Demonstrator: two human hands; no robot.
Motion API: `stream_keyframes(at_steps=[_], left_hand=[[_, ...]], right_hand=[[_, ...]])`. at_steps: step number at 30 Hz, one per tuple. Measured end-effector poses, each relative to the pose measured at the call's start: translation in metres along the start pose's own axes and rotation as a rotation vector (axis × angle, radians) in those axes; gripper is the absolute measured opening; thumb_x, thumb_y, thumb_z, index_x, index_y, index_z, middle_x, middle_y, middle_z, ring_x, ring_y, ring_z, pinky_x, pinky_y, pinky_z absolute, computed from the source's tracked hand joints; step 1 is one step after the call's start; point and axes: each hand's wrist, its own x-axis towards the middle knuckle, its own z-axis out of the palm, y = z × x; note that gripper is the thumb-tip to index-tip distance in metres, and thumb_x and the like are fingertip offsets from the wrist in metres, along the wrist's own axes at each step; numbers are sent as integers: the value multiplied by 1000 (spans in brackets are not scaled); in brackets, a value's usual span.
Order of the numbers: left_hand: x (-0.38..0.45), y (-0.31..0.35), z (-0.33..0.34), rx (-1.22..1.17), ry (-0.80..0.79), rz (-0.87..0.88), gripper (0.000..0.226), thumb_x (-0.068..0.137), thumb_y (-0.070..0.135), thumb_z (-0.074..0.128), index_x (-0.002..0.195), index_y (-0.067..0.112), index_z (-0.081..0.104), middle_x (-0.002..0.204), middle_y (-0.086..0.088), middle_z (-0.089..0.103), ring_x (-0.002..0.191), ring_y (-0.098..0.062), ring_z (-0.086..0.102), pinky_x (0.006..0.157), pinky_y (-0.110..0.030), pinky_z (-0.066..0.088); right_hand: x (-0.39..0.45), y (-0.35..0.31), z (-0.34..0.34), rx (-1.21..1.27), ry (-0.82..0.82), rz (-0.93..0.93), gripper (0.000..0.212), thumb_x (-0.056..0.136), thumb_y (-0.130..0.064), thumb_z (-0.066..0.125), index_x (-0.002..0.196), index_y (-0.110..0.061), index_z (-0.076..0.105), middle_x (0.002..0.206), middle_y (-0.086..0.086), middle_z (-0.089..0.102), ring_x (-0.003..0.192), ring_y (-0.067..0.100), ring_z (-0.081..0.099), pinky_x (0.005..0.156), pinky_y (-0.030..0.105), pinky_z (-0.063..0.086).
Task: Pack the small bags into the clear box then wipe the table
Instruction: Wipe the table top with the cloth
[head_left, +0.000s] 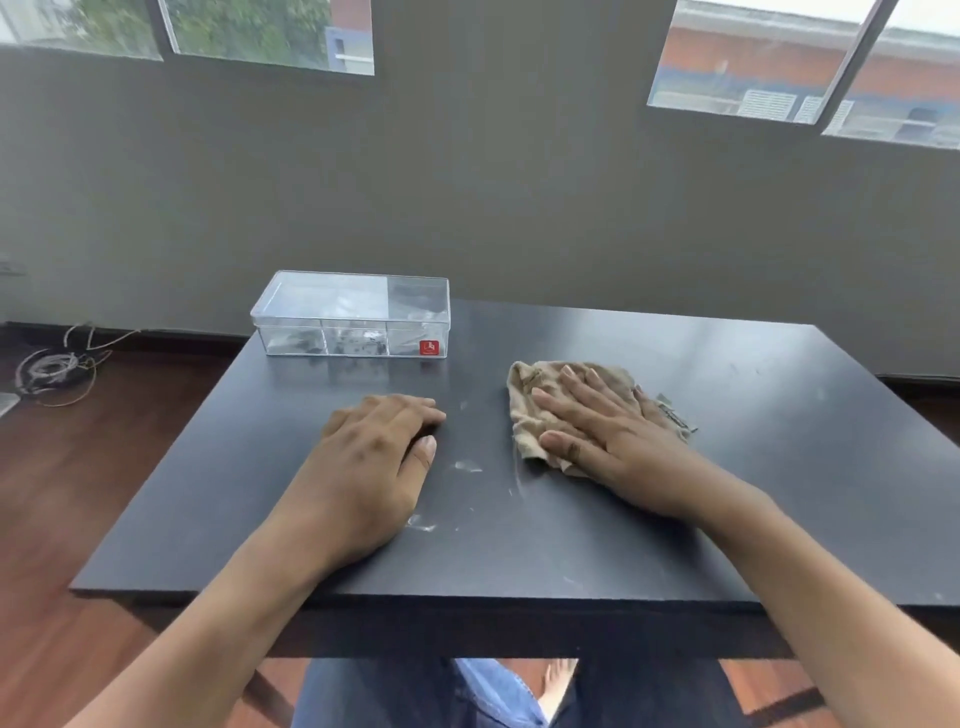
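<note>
The clear box (353, 317) stands closed at the table's far left, with a red label on its front and small bags dimly visible inside. A crumpled beige cloth (530, 410) lies right of centre on the dark table (571, 545). My right hand (602, 431) presses flat on the cloth, fingers spread and pointing to the far left. Palm down on the table rests my left hand (374, 457), fingers loosely curled, holding nothing, a little in front of the box.
Whitish smears (467, 466) mark the tabletop between my hands. A bundle of cables (54, 366) lies on the wooden floor at the left. A grey wall with windows stands behind the table. My legs show below the near edge.
</note>
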Motion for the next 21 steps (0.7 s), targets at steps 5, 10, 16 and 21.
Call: stream_keyframes(at_steps=[5, 10, 16, 21], left_hand=[[-4, -6, -6, 12, 7, -52, 39, 98, 40, 36, 130, 33, 58, 140, 17, 56, 133, -7, 44, 114, -31, 27], [-9, -18, -16, 44, -52, -24, 43, 100, 43, 33, 136, 36, 54, 145, 21, 49, 137, -4, 37, 115, -28, 20], [-9, -19, -15, 56, -29, -46, 43, 100, 42, 32, 136, 35, 54, 144, 20, 51, 137, -5, 39, 116, -31, 22], [-13, -21, -17, 46, 10, -75, 43, 99, 38, 34, 134, 33, 57, 143, 15, 55, 135, -10, 45, 115, -36, 29]], right_hand=[[66, 41, -13, -50, 48, 169, 65, 95, -78, 19, 157, -57, 12, 171, -20, -8, 155, 4, -17, 125, 55, -9], [72, 28, -7, -85, 63, 275, 64, 97, -75, 12, 157, -57, 4, 171, -16, -11, 157, 10, -16, 124, 59, -9], [17, -50, 23, -96, 36, 122, 65, 96, -75, 11, 156, -57, -7, 169, -13, -22, 155, 13, -26, 121, 60, -15], [-28, -73, 32, -140, 11, -116, 60, 97, -76, 12, 152, -64, -10, 166, -25, -24, 150, 1, -33, 123, 52, -16]])
